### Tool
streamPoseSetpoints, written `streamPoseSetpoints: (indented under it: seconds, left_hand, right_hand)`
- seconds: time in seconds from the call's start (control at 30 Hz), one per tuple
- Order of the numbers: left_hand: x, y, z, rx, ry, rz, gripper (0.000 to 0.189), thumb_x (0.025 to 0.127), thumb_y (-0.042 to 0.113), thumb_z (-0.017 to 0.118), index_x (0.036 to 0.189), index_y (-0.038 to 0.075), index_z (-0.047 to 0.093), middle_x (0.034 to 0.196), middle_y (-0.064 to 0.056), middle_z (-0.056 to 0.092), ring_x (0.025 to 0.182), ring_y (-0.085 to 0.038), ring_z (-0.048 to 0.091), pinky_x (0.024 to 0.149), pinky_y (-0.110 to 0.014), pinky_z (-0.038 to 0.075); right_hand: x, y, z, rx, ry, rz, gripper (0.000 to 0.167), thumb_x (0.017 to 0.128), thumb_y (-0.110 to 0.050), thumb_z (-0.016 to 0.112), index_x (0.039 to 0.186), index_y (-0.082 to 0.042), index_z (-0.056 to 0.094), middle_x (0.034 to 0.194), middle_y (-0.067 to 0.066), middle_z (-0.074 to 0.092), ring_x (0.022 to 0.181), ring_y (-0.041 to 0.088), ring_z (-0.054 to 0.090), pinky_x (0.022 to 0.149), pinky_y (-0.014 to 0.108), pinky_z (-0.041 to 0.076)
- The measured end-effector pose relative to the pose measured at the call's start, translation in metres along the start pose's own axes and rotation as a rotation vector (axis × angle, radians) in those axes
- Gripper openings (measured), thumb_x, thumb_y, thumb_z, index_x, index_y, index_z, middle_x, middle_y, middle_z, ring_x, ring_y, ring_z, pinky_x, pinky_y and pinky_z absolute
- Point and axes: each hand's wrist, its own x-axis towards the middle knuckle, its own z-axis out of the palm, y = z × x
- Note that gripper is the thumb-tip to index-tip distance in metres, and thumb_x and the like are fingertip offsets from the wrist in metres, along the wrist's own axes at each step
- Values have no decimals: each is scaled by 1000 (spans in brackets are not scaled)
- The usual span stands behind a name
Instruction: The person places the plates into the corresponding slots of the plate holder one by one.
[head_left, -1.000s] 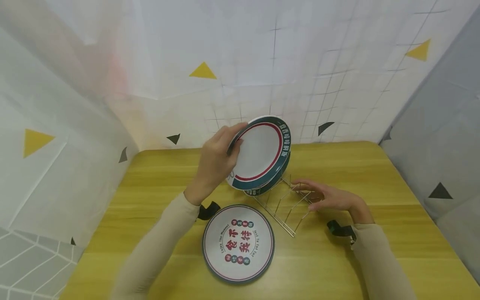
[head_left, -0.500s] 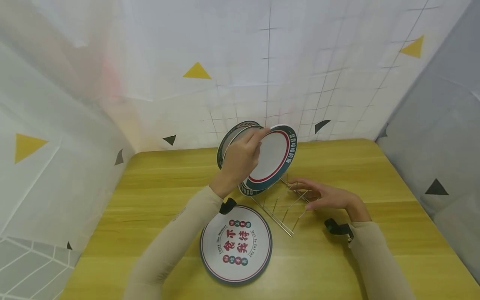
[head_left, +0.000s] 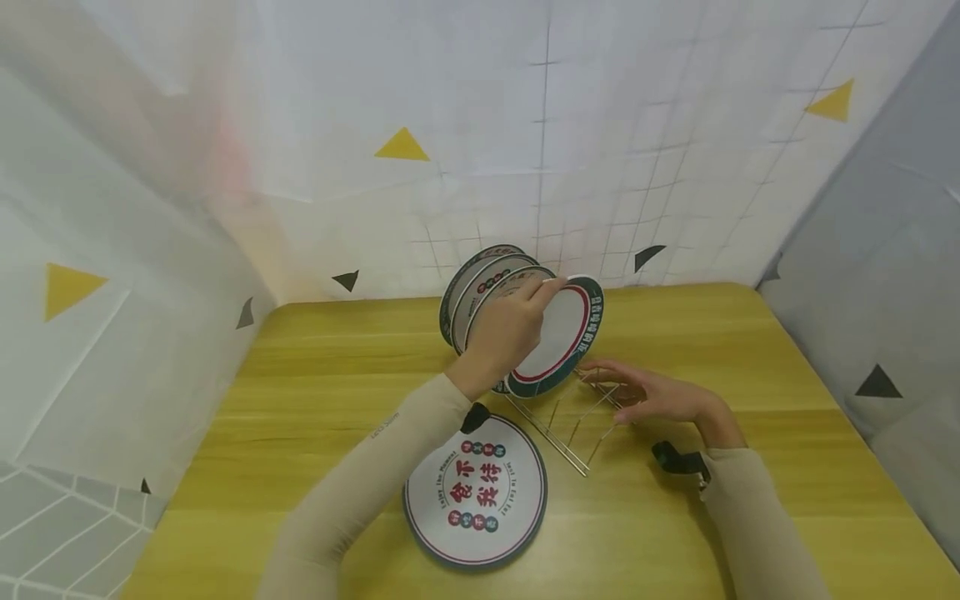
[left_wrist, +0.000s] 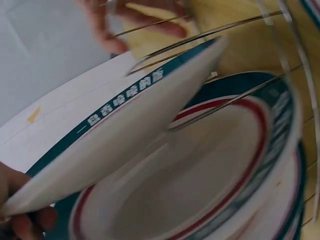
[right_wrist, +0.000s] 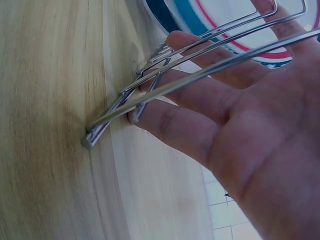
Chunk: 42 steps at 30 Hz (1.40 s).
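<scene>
My left hand [head_left: 508,332] pinches the upper rim of a white plate [head_left: 558,333] with a teal border and red ring. The plate tilts over a wire dish rack [head_left: 564,451]. Three similar plates [head_left: 456,292] lean behind it in the rack, partly covered by the hand. In the left wrist view, a wire runs between the held plate [left_wrist: 120,135] and the neighbouring plate [left_wrist: 260,120]. Whether its lower edge touches the rack is hidden. My right hand [head_left: 660,395] rests against the rack's right side. Its fingers [right_wrist: 175,120] extend behind the wires, tips by the bottom rail.
A round plate [head_left: 480,500], printed with red characters, lies flat on the wooden table [head_left: 675,533] in front of the rack; its thick edge may mean a stack. White patterned sheets [head_left: 300,125] hang behind and at both sides of the table.
The left hand has moved right and slightly down with the plate, over the rack. The three plates behind have come into view. The right hand stays at the rack.
</scene>
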Motion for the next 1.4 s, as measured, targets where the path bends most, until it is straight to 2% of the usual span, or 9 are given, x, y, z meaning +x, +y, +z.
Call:
streamPoseSetpoints:
  seconds: [0.07, 0.23, 0.47, 0.77, 0.93, 1.03, 1.2, 1.3, 1.4]
  left_hand:
    - [-4, 0, 6, 21, -15, -10, 44, 94, 4, 56, 137, 16, 54, 113, -2, 66, 50, -8, 46, 44, -17, 38]
    - [-15, -2, 15, 69, 8, -26, 44, 94, 6, 58, 136, 16, 53, 108, -3, 65, 50, -9, 43, 41, -17, 35]
    - [-30, -5, 18, 106, 20, 10, 48, 93, 3, 58, 139, 13, 51, 93, -6, 58, 50, -9, 41, 41, -18, 33]
    - [-36, -6, 18, 124, 47, 41, 47, 94, 3, 57, 140, 11, 52, 91, -7, 58, 49, -9, 40, 41, -18, 32]
    - [-38, -4, 12, 139, 15, 32, 49, 95, 9, 57, 143, 11, 48, 94, -8, 60, 48, -9, 41, 40, -18, 33]
    - [-43, -2, 5, 95, -14, 21, 53, 95, 15, 59, 146, 13, 43, 97, -8, 59, 49, -8, 41, 41, -16, 32]
    - [-64, -4, -16, -22, 26, 2, 51, 95, 19, 62, 143, 12, 46, 96, -8, 57, 52, -8, 45, 44, -17, 37]
    - [-87, -15, -31, -76, 37, -38, 45, 94, 17, 64, 136, 8, 52, 96, -7, 56, 55, -8, 46, 46, -16, 39]
    - [-113, -28, -41, -103, 11, -112, 40, 93, 17, 66, 130, 7, 56, 97, -6, 58, 55, -7, 43, 46, -15, 38]
  right_hand:
    - [1, 0, 0, -3, -4, -7, 78, 91, 2, 62, 156, -8, 18, 157, 21, 28, 140, 48, 30, 103, 66, 34]
    - [4, -2, 0, -7, -8, -18, 80, 91, 2, 61, 157, -10, 17, 158, 20, 25, 141, 49, 29, 103, 69, 32]
    - [4, -3, -1, 13, -9, -9, 85, 91, 3, 61, 158, -11, 10, 156, 26, 26, 140, 52, 27, 103, 71, 31]
    - [4, -2, 1, 26, -13, -13, 85, 91, 3, 60, 158, -12, 10, 156, 26, 25, 141, 51, 26, 103, 70, 31]
    - [4, -4, 2, 25, -6, 8, 83, 93, 1, 58, 158, -15, 10, 157, 24, 25, 141, 50, 26, 103, 71, 31]
    - [4, -5, 4, 27, 0, 25, 81, 94, -1, 57, 159, -17, 10, 158, 23, 23, 142, 51, 24, 104, 71, 30]
    - [-1, -7, 13, 15, 53, 61, 78, 97, -6, 55, 159, -18, 9, 158, 24, 23, 142, 51, 25, 102, 67, 35]
    - [-4, -11, 21, -19, 127, 86, 73, 100, -15, 53, 159, -20, 10, 158, 23, 24, 141, 51, 28, 100, 65, 38]
    - [-5, -14, 30, -60, 207, 90, 68, 103, -21, 49, 159, -22, 10, 157, 23, 25, 140, 51, 30, 99, 67, 37]
